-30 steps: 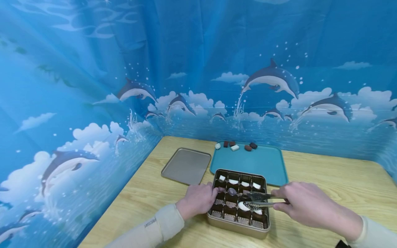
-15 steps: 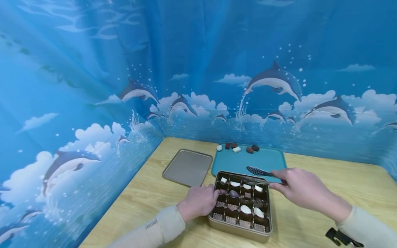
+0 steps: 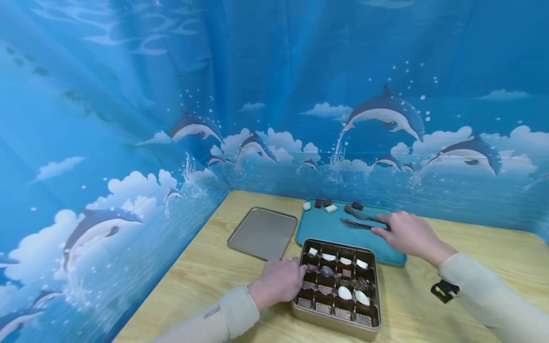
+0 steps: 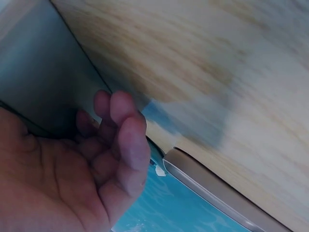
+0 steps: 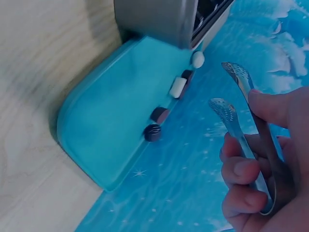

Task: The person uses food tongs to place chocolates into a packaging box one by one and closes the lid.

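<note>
My right hand (image 3: 411, 236) holds metal tongs (image 5: 231, 118) with perforated tips, spread apart with nothing between them. In the head view the tongs are over the teal tray (image 3: 321, 228), close to a brown oval chocolate (image 3: 347, 208) and a dark chocolate (image 3: 357, 206). At the near side stands a bronze tin (image 3: 334, 325) divided into small compartments, some holding chocolates. Two white egg-shaped chocolates (image 3: 344, 292) sit in its third row. My left hand (image 3: 276, 282) grips the tin's left wall, thumb hidden from the left wrist camera.
Along the tray's far edge lie a white egg-shaped piece (image 3: 306, 206), a white block (image 3: 330, 208) and dark brown squares (image 3: 318, 203). A flat bronze lid or tray (image 3: 263, 233) lies on the wooden table (image 3: 201, 267) at left. A dolphin-print blue curtain (image 3: 274, 95) encloses the table.
The tongs have left the tin, where a white egg-shaped chocolate now lies, and moved away to the teal tray's far side. My left hand stays at the tin.
</note>
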Tool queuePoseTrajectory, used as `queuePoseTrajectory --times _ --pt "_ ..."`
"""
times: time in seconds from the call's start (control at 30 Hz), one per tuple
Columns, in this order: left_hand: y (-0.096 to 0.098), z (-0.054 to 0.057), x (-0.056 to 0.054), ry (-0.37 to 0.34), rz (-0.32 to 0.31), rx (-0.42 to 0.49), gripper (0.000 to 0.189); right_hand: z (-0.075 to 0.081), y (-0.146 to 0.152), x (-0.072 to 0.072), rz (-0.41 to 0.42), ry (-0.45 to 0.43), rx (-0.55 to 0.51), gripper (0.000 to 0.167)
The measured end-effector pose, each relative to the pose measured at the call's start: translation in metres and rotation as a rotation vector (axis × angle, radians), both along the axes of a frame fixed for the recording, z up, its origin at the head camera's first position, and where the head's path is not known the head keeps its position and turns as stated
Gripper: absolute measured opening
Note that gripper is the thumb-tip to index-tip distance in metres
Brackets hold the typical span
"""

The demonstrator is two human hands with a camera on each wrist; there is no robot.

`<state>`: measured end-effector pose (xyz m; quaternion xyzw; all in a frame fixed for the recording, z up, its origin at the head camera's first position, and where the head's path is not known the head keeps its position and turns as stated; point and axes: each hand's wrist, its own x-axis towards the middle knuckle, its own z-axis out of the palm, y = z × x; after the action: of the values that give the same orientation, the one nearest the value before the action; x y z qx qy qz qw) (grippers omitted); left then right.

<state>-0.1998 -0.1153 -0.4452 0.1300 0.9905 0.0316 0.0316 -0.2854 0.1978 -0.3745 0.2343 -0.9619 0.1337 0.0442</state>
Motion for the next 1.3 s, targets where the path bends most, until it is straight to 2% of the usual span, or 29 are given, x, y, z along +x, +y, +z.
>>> queuePoseTrajectory --times 0.2,0.43,0.6,0.83,1.1,1.3 --pt "0.000 -0.002 0.000 0.004 0.001 0.012 0.046 -0.009 -0.002 -0.022 -0.002 -0.040 -0.002 0.056" --pt "0.001 -0.004 -0.001 0.050 -0.020 -0.041 0.047 -0.022 -0.013 -0.043 0.000 -0.055 0.011 0.056" --pt "0.001 -0.003 -0.001 0.040 -0.017 -0.032 0.048 -0.030 -0.021 -0.059 -0.009 -0.040 0.028 0.054" --pt "0.000 -0.004 -0.001 0.029 -0.010 -0.010 0.047 -0.033 -0.031 -0.079 -0.021 -0.060 0.064 0.048" --pt "0.000 -0.004 -0.002 0.031 -0.014 -0.002 0.047 -0.039 -0.043 -0.092 -0.029 -0.100 0.073 0.033" --pt "0.000 -0.005 -0.002 0.056 -0.017 -0.032 0.047 -0.041 -0.051 -0.097 -0.028 -0.119 0.075 0.043"
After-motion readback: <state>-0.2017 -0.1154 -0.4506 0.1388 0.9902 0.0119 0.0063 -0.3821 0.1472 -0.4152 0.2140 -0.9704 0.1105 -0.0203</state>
